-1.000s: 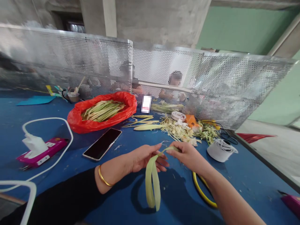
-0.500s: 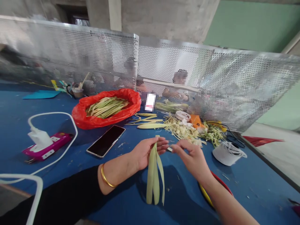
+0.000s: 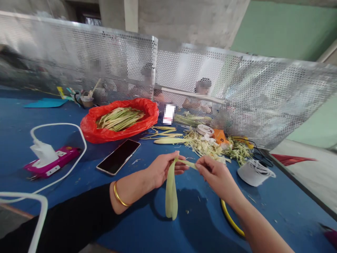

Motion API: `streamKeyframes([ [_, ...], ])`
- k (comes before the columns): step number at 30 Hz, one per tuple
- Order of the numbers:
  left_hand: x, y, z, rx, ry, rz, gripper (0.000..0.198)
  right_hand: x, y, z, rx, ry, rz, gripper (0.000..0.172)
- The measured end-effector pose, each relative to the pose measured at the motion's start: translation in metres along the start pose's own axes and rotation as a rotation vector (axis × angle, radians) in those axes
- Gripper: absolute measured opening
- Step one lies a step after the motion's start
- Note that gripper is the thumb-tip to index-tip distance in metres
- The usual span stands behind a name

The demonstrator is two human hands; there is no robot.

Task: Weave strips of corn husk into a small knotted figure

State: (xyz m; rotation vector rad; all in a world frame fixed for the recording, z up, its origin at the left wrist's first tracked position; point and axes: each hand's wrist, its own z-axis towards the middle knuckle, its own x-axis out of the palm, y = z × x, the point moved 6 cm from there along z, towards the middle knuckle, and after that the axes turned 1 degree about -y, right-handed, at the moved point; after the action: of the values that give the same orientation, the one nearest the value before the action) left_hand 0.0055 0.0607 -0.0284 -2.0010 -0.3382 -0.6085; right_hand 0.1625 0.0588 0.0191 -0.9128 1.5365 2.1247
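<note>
My left hand (image 3: pixel 160 173), with a gold bangle at its wrist, pinches the top of some pale green leaf strips (image 3: pixel 171 196) between thumb and fingers. Two broad blades of them hang below the hand over the blue table. A narrower leaf strip (image 3: pixel 188 163) runs sideways from that top to my right hand (image 3: pixel 215 175), whose thumb and fingers are closed on its far end. Just beyond the hands, on the table, lie a loose pale leaf (image 3: pixel 171 141) and a heap of leaf scraps (image 3: pixel 205 146).
A red plastic bag (image 3: pixel 91 130) of leaf strips stands beyond a dark phone (image 3: pixel 119 157). At left is a purple power strip (image 3: pixel 64 158) with a white cable. On the right sits a white roll (image 3: pixel 254 173). Perforated metal screens (image 3: pixel 184 65) bound the table, people behind them.
My right hand has taken hold of one hanging strip and drawn it sideways to the right. Only two blades now hang from my left hand, which has hardly moved.
</note>
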Motion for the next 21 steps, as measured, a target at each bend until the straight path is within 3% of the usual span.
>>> streamKeyframes([
  [7, 0.009, 0.007, -0.003, -0.158, 0.078, -0.03, 0.027, -0.024, 0.006, 0.001, -0.204, -0.265, -0.358, 0.017],
  [11, 0.009, 0.007, -0.003, -0.177, 0.087, -0.018, 0.03, -0.02, 0.002, 0.003, -0.216, -0.271, -0.433, 0.018],
  [15, 0.007, 0.007, -0.004, -0.087, 0.075, 0.118, 0.031, -0.023, -0.001, 0.004, -0.178, -0.278, -0.361, 0.016],
  [18, 0.009, 0.013, -0.008, -0.057, 0.129, 0.338, 0.041, -0.028, 0.013, -0.001, -0.329, -0.357, -0.4, 0.019],
  [21, 0.016, 0.026, -0.014, -0.133, 0.258, 0.495, 0.035, -0.024, 0.031, -0.01, -0.552, -0.426, -0.538, 0.02],
])
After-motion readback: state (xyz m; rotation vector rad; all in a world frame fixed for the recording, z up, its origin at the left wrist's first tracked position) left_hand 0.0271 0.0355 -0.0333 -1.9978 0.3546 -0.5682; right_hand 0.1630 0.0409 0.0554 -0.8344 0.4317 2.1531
